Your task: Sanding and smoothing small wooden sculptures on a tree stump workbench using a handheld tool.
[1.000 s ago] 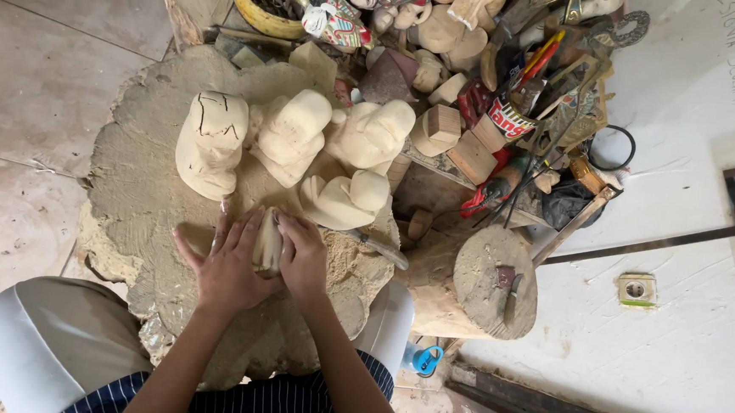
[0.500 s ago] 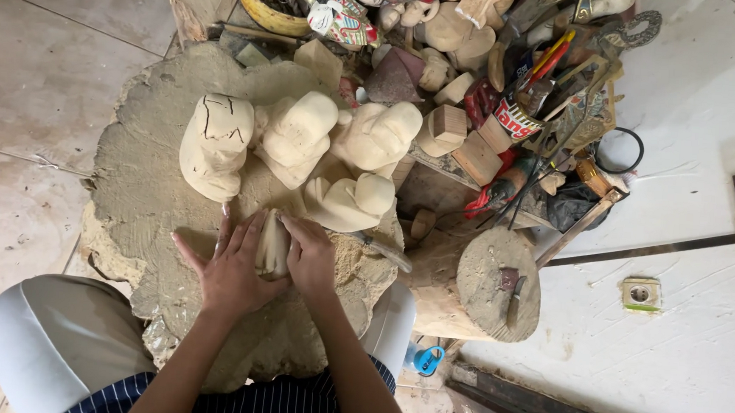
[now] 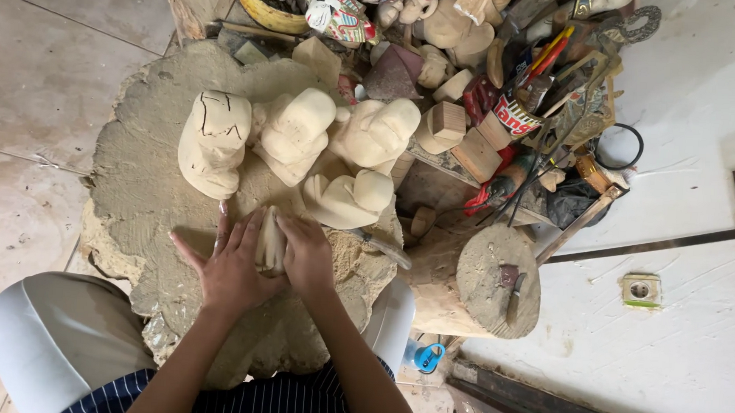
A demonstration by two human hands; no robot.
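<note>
Bare forearms with no sleeves; left hand (image 3: 229,268) and right hand (image 3: 307,255) ungloved; navy pinstriped garment (image 3: 245,401), white trousers (image 3: 61,345).

We see pale, bare wood in the small carving (image 3: 270,241) and the four roughed-out figures (image 3: 291,134), matt and unvarnished (one shows dark cracks). The work slab (image 3: 144,176) looks coarse and dusty, the floor tiles (image 3: 26,84) smooth with slight sheen.

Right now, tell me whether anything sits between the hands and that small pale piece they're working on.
Nothing visible does. The left hand and the right hand press directly against either side of the small pale piece, which stands on the dusty slab. The nearest carved block lies just beyond it, apart from the hands.
</note>
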